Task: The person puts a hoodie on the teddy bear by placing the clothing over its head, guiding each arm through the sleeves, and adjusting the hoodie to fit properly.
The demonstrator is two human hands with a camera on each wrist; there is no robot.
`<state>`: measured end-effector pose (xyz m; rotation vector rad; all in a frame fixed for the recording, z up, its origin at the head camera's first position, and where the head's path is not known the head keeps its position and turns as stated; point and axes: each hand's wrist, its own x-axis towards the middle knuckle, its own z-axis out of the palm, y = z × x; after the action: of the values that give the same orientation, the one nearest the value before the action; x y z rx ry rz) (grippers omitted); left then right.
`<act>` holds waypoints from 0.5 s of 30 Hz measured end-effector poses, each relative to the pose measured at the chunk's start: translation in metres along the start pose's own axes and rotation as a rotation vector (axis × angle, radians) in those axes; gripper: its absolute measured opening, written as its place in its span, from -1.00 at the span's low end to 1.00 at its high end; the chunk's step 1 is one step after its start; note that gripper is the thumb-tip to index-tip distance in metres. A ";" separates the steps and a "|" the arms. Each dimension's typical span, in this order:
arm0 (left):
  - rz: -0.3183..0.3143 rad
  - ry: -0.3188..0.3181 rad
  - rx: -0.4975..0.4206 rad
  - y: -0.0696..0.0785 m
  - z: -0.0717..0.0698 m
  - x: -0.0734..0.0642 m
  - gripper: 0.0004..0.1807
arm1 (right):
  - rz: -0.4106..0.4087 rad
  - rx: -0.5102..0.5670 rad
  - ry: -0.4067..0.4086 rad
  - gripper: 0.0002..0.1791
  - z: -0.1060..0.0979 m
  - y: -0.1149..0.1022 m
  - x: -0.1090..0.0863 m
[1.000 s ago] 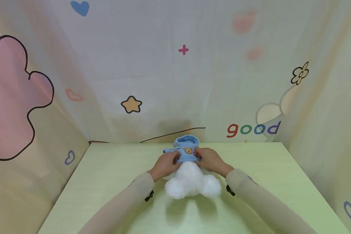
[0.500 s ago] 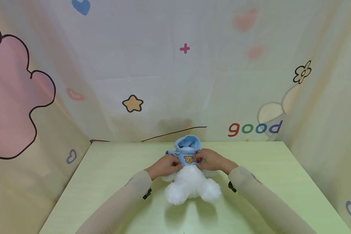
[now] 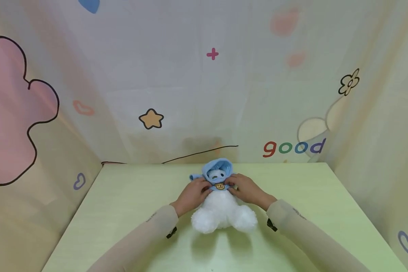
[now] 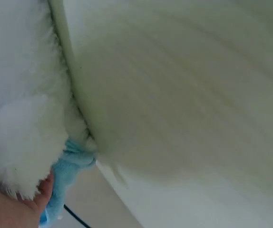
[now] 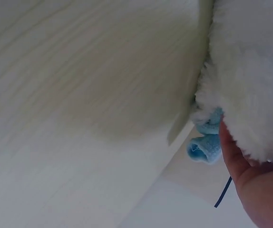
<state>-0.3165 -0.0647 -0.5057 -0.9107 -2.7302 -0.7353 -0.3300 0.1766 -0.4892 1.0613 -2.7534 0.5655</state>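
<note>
A white fluffy plush toy [image 3: 219, 209] lies on its back, legs toward me. Its head is inside a small blue hoodie [image 3: 217, 164], and part of the face with its dark eyes shows through the hood opening. My left hand [image 3: 191, 193] pinches the hoodie's left side near the hem, beside a yellow animal-face patch [image 3: 220, 186]. On the other side my right hand [image 3: 247, 190] grips the cloth the same way. An unfilled sleeve [image 5: 204, 148] hangs by the fingers in the right wrist view. White fur covers part of the left thumb [image 4: 45, 187] in the left wrist view.
The plush toy is on a pale green table [image 3: 132, 223], near its back edge. Behind stands a printed curtain [image 3: 190, 83] with a star, hearts and the word "good"; it also closes off both sides.
The hoodie has come down over the toy's head, so that the face now shows in the hood opening. Both hands have kept their hold on the cloth.
</note>
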 end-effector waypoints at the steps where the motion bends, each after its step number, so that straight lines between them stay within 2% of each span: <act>1: 0.005 -0.005 0.012 0.000 0.000 0.000 -0.82 | -0.008 0.002 -0.003 -0.85 0.000 0.000 0.000; 5: 0.040 -0.020 0.051 0.002 -0.004 -0.001 -0.81 | -0.020 0.067 -0.012 -0.90 -0.003 0.000 -0.001; 8: 0.039 -0.050 0.051 0.002 -0.009 -0.003 -0.81 | -0.011 0.152 -0.044 -0.87 -0.004 -0.001 -0.001; 12: -0.004 -0.116 -0.019 -0.003 -0.011 -0.009 -0.81 | 0.012 0.206 -0.080 -0.71 -0.002 -0.004 0.001; 15: -0.041 -0.142 -0.119 -0.006 -0.011 -0.011 -0.84 | 0.032 0.177 -0.072 -0.69 -0.002 -0.005 0.002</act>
<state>-0.3115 -0.0795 -0.5020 -0.9686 -2.8622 -0.8818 -0.3283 0.1729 -0.4859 1.0946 -2.8301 0.8037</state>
